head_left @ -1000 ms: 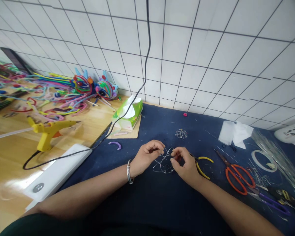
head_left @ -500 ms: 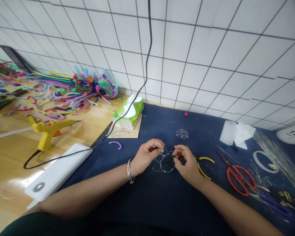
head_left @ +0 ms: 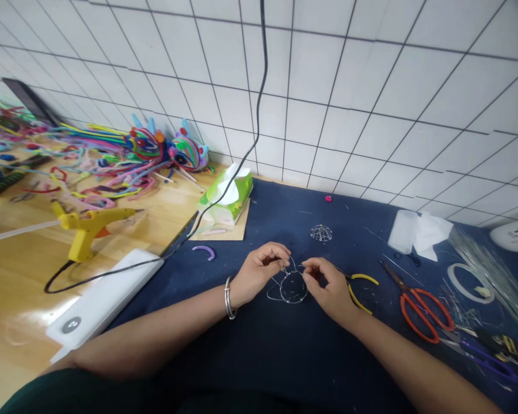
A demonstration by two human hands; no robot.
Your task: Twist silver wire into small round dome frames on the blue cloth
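A small frame of thin silvery wire (head_left: 293, 302), a ring with loops sticking out, hangs between my two hands above the dark blue cloth (head_left: 285, 356). My left hand (head_left: 262, 272) pinches a wire loop at the frame's upper left, thumb against fingers. On the other side, my right hand (head_left: 328, 283) has its thumb and fingertips closed at the ring's right edge; the exact bit of wire in them is hidden. Behind them a domed wire piece (head_left: 321, 233) lies on the cloth. Yellow-handled pliers (head_left: 359, 293) lie beside my right hand, partly covered by it.
Orange-handled scissors (head_left: 423, 313), purple-handled scissors (head_left: 486, 356), a white ring (head_left: 453, 283) and a bundle of wires (head_left: 496, 270) lie right. Left are a yellow glue gun (head_left: 84, 230), a white power bank (head_left: 99, 305), a tissue pack (head_left: 227, 198) and a black cable (head_left: 259, 115).
My right hand's fingers have shifted slightly at the ring's right edge. My left hand keeps its pinch, and the view has moved a little.
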